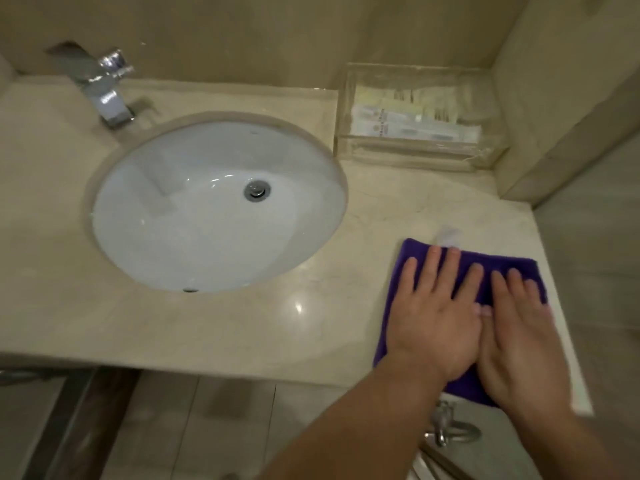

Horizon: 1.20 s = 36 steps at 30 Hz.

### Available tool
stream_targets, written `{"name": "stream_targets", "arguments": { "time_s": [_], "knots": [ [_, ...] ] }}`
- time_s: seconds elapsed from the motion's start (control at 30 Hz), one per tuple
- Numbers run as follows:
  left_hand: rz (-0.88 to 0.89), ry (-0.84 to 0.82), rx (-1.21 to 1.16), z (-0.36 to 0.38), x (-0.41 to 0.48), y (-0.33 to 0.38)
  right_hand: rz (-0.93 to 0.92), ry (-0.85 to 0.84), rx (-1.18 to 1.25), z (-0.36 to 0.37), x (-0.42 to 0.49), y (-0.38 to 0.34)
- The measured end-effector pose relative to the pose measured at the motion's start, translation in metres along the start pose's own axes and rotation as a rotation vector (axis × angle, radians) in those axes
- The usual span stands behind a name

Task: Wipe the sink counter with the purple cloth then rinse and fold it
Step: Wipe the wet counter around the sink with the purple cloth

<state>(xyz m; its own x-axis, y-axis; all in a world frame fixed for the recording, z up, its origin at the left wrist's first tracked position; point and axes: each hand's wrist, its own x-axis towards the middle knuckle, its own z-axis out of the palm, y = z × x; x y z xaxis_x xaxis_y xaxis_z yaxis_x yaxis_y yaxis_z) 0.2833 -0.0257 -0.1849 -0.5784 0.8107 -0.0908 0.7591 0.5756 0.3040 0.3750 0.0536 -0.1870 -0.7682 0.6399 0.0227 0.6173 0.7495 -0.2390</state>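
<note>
2 hands (481,327) flat, fingers spread, pressing purple cloth (424,258) at counter (242,334) front-right edge.

- One purple cloth (467,271), lying on the counter.
- Two hands on the cloth: one left hand (436,317), one right hand (519,341).
- One oval sink (194,237) with one drain (257,190).
- One chrome faucet (107,88).
- One clear tray (415,150) of sachets; their number cannot be told.
- One counter (69,306).

L hand (437,318) & R hand (519,337) flat, palms down, fingers spread, thumbs touching.
</note>
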Motion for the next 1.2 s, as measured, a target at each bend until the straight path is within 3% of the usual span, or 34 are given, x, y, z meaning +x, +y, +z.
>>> {"name": "stream_targets", "arguments": {
  "time_s": [0.37,0.97,1.2],
  "knots": [
    [-0.106,-0.011,0.079,-0.043,-0.099,-0.151,-0.087,-0.054,-0.025,0.040,-0.041,-0.174],
    [-0.270,0.070,0.160,-0.137,-0.266,-0.490,-0.240,-0.061,0.038,0.135,-0.100,-0.546],
    [-0.448,0.078,0.122,-0.168,-0.319,-0.597,-0.413,-0.132,0.051,0.162,-0.105,-0.668]
  ]
}}
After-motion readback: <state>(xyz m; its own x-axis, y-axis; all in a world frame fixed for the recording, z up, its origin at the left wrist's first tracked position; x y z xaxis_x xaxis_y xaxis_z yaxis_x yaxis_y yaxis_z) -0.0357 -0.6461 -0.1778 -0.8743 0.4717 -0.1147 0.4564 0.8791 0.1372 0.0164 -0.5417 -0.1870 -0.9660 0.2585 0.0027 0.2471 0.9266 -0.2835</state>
